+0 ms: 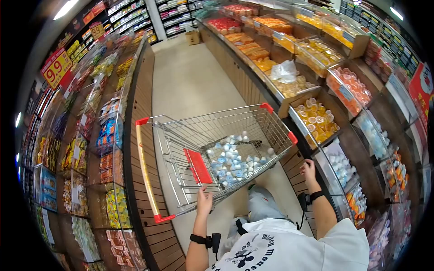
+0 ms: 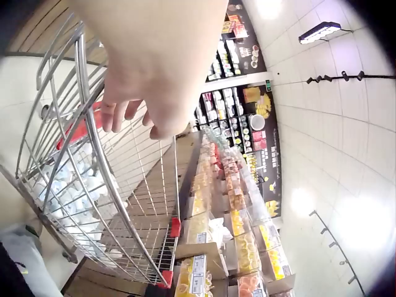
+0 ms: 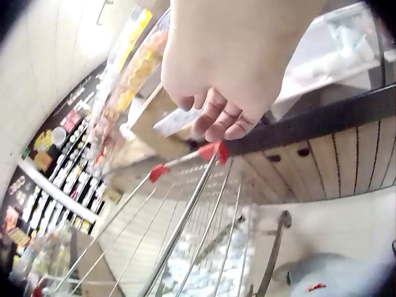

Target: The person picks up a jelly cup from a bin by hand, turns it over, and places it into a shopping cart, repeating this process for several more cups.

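"9.9" is written on a red and yellow sign at the upper left of the head view, and "mickey mouse" is printed on the soft white shirt at the bottom. In the middle, a shiny wire cart with red plastic corners is seen. Small white and pale blue cups are heaped inside it. The left hand, low in the middle, is held by the cart's near side with its fingers loosely bent and nothing gripped; whether the wire is touched cannot be told. The right hand, at the right, is also loose, with nothing held, near the dark edge of the right shelf. A bin of yellow cups is seen beside the cart's front. Smooth, pale floor is shown between the shelves at the top middle.
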A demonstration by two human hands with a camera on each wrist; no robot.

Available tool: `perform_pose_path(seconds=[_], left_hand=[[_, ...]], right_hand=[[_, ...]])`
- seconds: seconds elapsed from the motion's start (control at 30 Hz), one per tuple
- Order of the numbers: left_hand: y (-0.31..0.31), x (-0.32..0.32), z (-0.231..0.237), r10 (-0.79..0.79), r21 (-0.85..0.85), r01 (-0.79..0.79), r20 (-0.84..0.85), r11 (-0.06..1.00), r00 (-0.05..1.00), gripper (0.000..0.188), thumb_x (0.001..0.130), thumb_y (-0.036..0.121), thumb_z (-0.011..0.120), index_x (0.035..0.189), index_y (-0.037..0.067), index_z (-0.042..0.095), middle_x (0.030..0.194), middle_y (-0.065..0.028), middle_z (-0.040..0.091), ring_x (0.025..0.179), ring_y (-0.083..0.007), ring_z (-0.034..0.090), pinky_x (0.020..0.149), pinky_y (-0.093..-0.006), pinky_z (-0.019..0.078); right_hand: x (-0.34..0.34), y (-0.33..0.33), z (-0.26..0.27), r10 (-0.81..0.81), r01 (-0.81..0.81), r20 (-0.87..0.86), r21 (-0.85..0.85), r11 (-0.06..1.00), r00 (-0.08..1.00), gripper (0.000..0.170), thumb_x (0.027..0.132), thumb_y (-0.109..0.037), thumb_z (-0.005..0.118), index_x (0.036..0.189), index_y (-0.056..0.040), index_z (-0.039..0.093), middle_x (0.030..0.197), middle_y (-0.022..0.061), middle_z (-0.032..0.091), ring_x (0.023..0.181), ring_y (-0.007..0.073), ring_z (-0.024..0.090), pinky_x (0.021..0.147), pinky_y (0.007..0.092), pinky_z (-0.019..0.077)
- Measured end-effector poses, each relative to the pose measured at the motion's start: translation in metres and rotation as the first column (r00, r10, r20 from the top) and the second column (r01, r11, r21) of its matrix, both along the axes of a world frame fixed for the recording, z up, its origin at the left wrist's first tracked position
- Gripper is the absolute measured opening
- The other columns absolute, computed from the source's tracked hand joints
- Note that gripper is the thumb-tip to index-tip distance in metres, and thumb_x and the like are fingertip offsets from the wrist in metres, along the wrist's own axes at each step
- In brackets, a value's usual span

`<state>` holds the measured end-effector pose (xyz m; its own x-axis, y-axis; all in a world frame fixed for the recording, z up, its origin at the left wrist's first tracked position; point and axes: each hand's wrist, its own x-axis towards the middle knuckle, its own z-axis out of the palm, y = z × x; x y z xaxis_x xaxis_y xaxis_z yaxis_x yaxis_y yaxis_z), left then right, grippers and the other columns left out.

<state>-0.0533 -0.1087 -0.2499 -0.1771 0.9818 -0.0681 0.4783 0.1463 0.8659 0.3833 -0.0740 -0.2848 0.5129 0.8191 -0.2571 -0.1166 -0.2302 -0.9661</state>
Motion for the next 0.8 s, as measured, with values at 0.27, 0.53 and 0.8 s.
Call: perform_pose_path(seconds=[0.27, 0.53, 0.8], left_hand=[[0.005, 0.002, -0.033, 0.092, -0.059, -0.092, -0.012, 0.994, 0.996, 0.024, 0.069, 0.007, 0.048, 0.091, -0.001, 0.042, 0.09, -0.0155, 0.043, 0.067, -0.0204, 0.05, 0.061, -0.0275, 0.042], [0.032, 0.015, -0.015, 0.129, -0.14, -0.144, -0.113, 0.98, 0.985, 0.018, 0.07, 0.008, 0.046, 0.086, 0.001, 0.046, 0.079, -0.0133, 0.046, 0.064, -0.0191, 0.049, 0.058, -0.0273, 0.0408], [0.063, 0.028, -0.054, 0.14, -0.214, -0.236, -0.386, 0.948, 0.912, 0.018, 0.067, 0.009, 0.046, 0.084, 0.003, 0.047, 0.081, -0.0132, 0.046, 0.07, -0.027, 0.048, 0.062, -0.0341, 0.0389]], right_hand=[[-0.087, 0.076, -0.036, 0.509, -0.504, -0.035, -0.216, 0.837, 0.86, 0.02, 0.076, -0.015, 0.041, 0.093, -0.004, 0.042, 0.059, 0.0075, 0.05, 0.041, 0.0101, 0.045, 0.036, 0.0213, 0.0358], [-0.11, 0.165, -0.081, 0.72, -0.598, 0.142, -0.461, 0.655, 0.679, 0.023, 0.073, -0.016, 0.042, 0.093, -0.0048, 0.045, 0.063, 0.0103, 0.053, 0.046, 0.0158, 0.05, 0.04, 0.0293, 0.0393], [-0.135, 0.241, -0.134, 0.611, -0.402, 0.377, -0.91, 0.105, -0.695, 0.035, 0.074, -0.011, 0.038, 0.109, -0.0132, 0.038, 0.071, 0.0085, 0.055, 0.063, 0.0236, 0.054, 0.049, 0.0338, 0.0405]])
